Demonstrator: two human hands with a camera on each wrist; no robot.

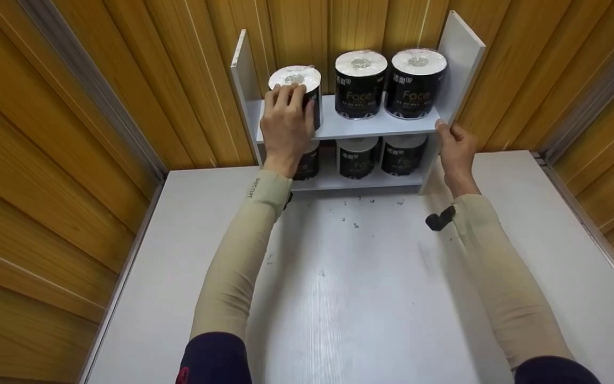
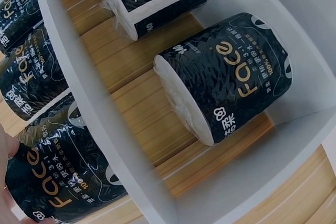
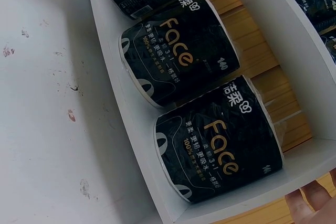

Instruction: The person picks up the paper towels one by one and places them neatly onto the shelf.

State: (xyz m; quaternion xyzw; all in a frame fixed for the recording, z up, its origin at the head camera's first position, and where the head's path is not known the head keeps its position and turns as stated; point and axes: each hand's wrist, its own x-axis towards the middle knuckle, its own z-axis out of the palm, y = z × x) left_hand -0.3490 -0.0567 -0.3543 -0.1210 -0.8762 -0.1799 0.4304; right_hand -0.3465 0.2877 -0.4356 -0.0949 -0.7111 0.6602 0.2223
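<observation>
On the left of the upper shelf, my left hand (image 1: 285,125) holds a wrapped toilet paper roll (image 1: 307,79), its fingers over the top front and thumb on the right side. The left wrist view shows that black-wrapped roll (image 2: 65,163) with gold "Face" lettering. My right hand (image 1: 457,154) grips the right side of the white two-tier rack (image 1: 371,127), thumb at the shelf's front corner. Its fingers (image 3: 310,203) show outside the side panel in the right wrist view. Two more upright rolls, a middle one (image 1: 360,88) and a right one (image 1: 415,88), share the upper shelf.
Below, the lower tier carries a left roll (image 1: 307,162), a middle roll (image 1: 357,159) and a right roll (image 1: 404,156). The rack stands on a white table (image 1: 371,288) with small dark marks, against a wood-panelled wall (image 1: 190,80). Panels also flank both sides.
</observation>
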